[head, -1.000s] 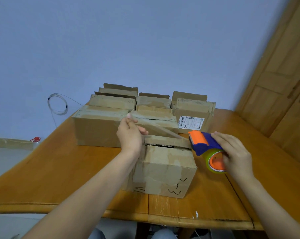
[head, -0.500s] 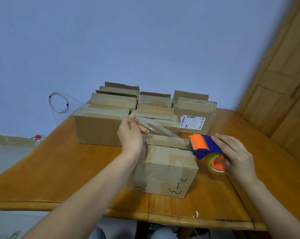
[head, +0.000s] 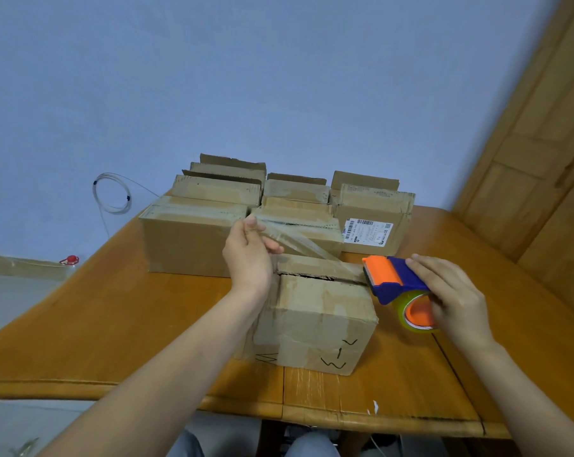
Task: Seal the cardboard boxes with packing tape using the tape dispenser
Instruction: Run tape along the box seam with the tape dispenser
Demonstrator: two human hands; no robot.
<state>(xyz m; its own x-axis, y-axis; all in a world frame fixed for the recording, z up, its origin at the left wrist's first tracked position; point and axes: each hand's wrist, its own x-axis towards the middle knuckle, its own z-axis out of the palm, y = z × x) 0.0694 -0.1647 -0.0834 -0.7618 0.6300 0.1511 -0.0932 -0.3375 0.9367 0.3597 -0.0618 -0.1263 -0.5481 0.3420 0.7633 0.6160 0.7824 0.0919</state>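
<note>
Front box (head: 318, 318) sits near the table (head: 114, 324) edge, flaps down, dark gap along the top seam. Left hand (head: 249, 258) pinches the free end of the clear tape (head: 307, 246) btwn thumb & fingers, above the box's far-left corner. The strip runs taut to the tape dispenser (head: 394, 280) at the box's right top edge — right hand (head: 452, 296) grips it, fingers curled over the blue body. More boxes (head: 193, 239) stand behind.
</note>
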